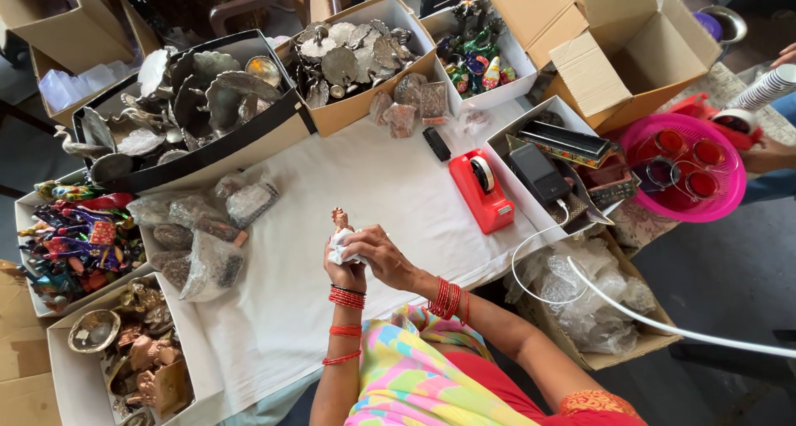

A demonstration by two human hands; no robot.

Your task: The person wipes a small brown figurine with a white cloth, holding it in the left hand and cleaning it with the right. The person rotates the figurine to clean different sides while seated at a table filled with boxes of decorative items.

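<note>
Left hand (pixel 342 270) grips a figurine (pixel 340 220); right hand (pixel 377 253) fingers pinch white wrap (pixel 340 248) around it. Risk: the exposed 12 o'clock tip could slip out onto the bench (pixel 398 185).

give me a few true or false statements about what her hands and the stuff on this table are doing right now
1. Both hands hold a small figurine partly wrapped in white material. True: left hand and right hand meet around it.
2. The tape dispenser is blue. False: it is red.
3. The pink basket holds red cups. True.
4. The figurine lies flat on the white cloth. False: it is held above the cloth.
5. The box of silvery metal pieces is lidded. False: it stands open.
</note>
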